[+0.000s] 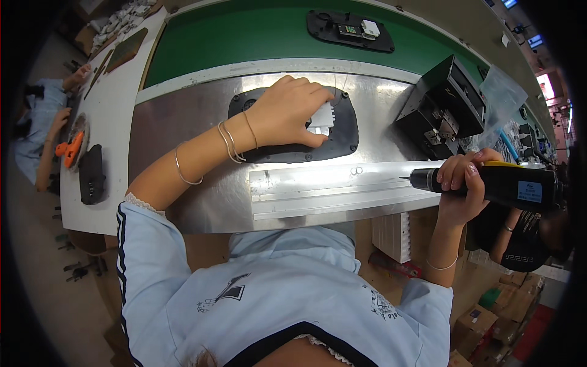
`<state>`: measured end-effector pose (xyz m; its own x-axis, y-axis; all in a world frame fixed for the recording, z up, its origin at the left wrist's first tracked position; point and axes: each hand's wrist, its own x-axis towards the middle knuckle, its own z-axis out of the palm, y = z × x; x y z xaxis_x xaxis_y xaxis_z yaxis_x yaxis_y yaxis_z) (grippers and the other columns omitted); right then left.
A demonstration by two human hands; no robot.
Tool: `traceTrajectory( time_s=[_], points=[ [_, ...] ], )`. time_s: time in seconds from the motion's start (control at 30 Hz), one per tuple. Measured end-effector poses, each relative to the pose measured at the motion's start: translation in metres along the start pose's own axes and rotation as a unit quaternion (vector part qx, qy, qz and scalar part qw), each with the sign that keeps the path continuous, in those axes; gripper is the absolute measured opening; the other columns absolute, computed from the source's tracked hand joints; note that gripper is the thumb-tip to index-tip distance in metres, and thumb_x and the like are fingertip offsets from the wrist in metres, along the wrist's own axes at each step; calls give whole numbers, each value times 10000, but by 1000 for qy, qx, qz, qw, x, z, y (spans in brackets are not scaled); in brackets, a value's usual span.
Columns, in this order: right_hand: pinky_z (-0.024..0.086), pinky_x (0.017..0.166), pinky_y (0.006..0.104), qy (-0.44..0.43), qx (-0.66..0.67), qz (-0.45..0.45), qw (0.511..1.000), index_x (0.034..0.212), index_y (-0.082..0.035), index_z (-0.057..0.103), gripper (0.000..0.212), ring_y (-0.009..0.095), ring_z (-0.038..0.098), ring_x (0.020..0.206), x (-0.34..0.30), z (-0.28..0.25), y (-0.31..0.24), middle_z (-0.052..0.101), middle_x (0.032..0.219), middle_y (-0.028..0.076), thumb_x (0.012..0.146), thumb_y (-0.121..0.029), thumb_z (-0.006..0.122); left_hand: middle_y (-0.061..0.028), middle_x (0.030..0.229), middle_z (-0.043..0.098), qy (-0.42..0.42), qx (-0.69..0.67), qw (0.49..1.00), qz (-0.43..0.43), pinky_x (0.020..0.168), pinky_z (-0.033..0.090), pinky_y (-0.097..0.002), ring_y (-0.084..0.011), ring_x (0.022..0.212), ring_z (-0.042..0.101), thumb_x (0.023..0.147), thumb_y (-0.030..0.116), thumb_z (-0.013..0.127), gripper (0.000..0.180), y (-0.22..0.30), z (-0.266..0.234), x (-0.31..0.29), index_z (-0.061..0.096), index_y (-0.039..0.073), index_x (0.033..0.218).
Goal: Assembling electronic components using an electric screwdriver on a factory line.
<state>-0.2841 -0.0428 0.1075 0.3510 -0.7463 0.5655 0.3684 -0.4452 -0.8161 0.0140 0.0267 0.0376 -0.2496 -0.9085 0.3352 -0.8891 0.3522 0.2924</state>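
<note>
My left hand [288, 111] reaches over a black rounded panel [345, 125] lying flat on the metal worktop. Its thumb and fingers are closed around a white ribbed plastic part [321, 120] on that panel, and the palm covers the panel's middle. At the right, my right hand [463, 183] grips a black electric screwdriver [513, 185]. The tool lies level, its thin bit pointing left, apart from the panel. Below the panel, a pale flat strip [287, 192] runs along the worktop's near side, with small rings on it.
Behind the worktop, a green belt [226, 40] carries another black panel [380, 43]. A black box with metal fittings [445, 101] and a clear plastic bag [502, 92] stand right. Leftward are an orange tool [72, 148], a black piece [92, 174] and a co-worker. Another person is at right.
</note>
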Motion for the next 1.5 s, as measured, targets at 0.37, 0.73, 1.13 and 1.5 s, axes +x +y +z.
traceTrajectory(
  time_s=[0.37,0.73,1.13,1.5],
  points=[
    [414,447,262,9,-1,13,1000,1015,-26,417,193,125,403,430,-2,5,-1,392,563,23,850,-75,504,-147,1080,607,-9,-105,994,-15,925,461,-376,-301,1026,573,707,335,772,622,-10,6,-1,549,23,1196],
    [402,435,254,16,-6,18,1000,1011,-29,424,189,118,397,420,-6,3,0,396,566,19,856,-81,519,-96,1262,606,-117,-194,974,15,1053,348,-391,-301,1141,515,674,378,774,860,-27,3,20,401,42,1372],
    [406,448,253,22,-9,24,999,1007,-27,425,185,118,409,427,-5,7,1,401,564,19,855,-78,517,-105,1065,639,-64,-44,997,12,947,392,-370,-280,1035,558,668,593,752,857,-21,-4,9,525,33,1276],
    [403,446,253,23,-21,29,999,1023,-24,426,197,121,405,426,-4,11,-1,385,548,12,859,-90,513,-83,1066,642,-4,28,1000,8,961,380,-364,-262,1033,558,709,552,733,654,-13,2,-5,621,63,1127]
  ],
)
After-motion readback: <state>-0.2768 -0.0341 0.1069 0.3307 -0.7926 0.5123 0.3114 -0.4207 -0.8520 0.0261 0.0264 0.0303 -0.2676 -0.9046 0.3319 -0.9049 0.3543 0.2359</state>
